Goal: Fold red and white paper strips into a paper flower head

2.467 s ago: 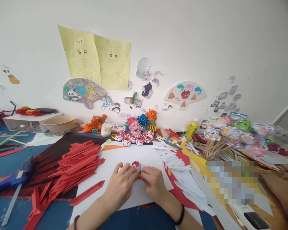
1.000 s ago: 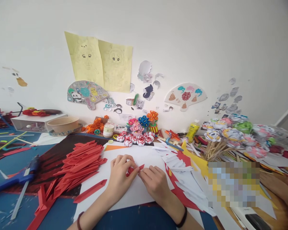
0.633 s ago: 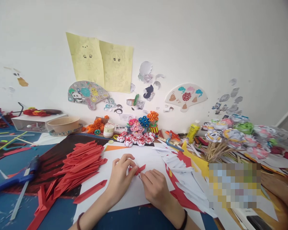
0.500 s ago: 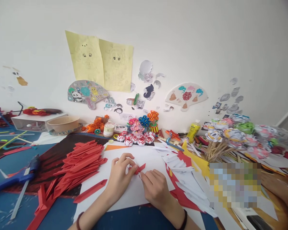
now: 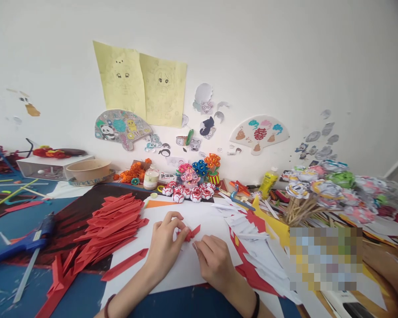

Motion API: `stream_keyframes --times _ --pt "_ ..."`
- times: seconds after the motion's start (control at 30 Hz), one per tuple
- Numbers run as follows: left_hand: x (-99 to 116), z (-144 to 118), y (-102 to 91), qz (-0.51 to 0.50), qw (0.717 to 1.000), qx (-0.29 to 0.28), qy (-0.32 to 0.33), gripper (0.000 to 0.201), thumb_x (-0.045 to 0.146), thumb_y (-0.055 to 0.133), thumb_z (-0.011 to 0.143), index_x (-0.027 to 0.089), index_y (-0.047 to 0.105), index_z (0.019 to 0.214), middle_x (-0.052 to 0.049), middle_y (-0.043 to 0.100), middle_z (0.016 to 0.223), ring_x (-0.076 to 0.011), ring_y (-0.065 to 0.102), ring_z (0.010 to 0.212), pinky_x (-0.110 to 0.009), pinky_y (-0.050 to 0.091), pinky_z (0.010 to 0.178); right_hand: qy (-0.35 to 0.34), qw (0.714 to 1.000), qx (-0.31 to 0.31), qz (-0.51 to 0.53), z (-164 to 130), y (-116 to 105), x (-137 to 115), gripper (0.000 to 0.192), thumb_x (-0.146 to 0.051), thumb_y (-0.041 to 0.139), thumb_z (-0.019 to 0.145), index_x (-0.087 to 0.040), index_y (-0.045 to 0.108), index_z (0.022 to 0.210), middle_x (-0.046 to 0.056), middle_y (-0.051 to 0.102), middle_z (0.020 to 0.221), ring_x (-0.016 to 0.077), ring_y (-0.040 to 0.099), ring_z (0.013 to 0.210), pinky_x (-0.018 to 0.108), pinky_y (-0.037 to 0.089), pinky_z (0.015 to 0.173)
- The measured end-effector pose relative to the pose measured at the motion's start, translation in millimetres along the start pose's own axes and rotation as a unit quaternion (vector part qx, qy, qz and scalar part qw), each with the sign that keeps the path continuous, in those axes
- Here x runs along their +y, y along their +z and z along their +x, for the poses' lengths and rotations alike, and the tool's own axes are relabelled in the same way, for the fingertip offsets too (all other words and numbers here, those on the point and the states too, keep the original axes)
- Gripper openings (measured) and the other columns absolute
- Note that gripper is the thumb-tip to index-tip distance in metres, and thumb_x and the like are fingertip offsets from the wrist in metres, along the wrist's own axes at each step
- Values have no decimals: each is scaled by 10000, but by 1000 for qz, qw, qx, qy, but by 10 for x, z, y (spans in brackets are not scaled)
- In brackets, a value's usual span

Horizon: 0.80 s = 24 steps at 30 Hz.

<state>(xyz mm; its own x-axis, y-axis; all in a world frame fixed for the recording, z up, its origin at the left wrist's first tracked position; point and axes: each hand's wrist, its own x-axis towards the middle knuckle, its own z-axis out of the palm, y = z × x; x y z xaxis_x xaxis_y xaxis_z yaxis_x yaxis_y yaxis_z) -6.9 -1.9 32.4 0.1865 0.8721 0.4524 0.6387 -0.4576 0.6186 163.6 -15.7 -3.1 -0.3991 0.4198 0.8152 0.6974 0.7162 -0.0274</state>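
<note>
My left hand (image 5: 168, 236) is closed in a pinch on a small folded red paper piece (image 5: 189, 235), and one pointed red strip sticks out to the right. Close by on the right, my right hand (image 5: 215, 260) has its thumb and forefinger pressed together; whatever is between them is too small to make out. Both hands are over a large white sheet (image 5: 185, 271). A loose folded red strip (image 5: 125, 265) lies left of my left wrist. Beyond it is a heap of folded red paper strips (image 5: 114, 221), and white folded strips (image 5: 252, 240) spread out right of my right hand.
A blue glue gun (image 5: 41, 236) lies at far left. Red-and-white paper balls (image 5: 187, 193) and small flower pots stand behind the sheet. At right are a yellow bottle (image 5: 268, 183) and paper flowers on sticks (image 5: 298, 214). Another person's arm (image 5: 384, 265) rests at the right edge.
My right fingertips have drawn slightly away from the red paper piece. My left hand keeps its pinch almost in place. The view has shifted a little.
</note>
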Motion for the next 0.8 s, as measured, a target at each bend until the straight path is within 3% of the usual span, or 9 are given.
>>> stream_keyframes --times 0.17,0.33,0.57,0.7,0.8 --pt "-32 8 -10 -11 1000 19 -2 289 298 433 947 202 633 762 -49 572 1048 -241 596 1001 -527 446 895 43 997 -7 62 -13 -5 11 296 -104 408 939 -175 519 674 6 440 607 139 399 549 287 280 527" --pt "-69 41 -38 -69 997 19 -13 275 322 474 928 180 626 748 -55 573 1000 -193 623 853 -412 531 777 55 995 -5 82 -35 -8 15 271 -115 427 938 -171 541 699 5 451 613 136 417 557 279 298 533" --pt "-103 84 -69 -125 992 -5 0 247 347 551 886 190 631 713 -30 639 827 -184 623 788 -343 513 787 129 984 -21 125 49 -45 3 234 -199 468 938 -181 539 716 -5 494 634 118 442 543 251 354 537" --pt "-154 83 -76 -138 990 -16 -9 225 374 553 879 195 646 780 -38 673 868 -198 636 848 -340 505 820 149 980 -17 130 63 -23 7 244 -211 481 934 -184 551 702 -7 522 633 110 457 525 240 367 532" --pt "-217 82 -79 -114 992 -26 -50 217 410 593 841 214 647 917 -46 698 980 -219 651 891 -347 512 795 137 984 -14 117 48 -7 13 255 -193 484 926 -183 571 687 -5 529 614 114 469 529 242 368 536"
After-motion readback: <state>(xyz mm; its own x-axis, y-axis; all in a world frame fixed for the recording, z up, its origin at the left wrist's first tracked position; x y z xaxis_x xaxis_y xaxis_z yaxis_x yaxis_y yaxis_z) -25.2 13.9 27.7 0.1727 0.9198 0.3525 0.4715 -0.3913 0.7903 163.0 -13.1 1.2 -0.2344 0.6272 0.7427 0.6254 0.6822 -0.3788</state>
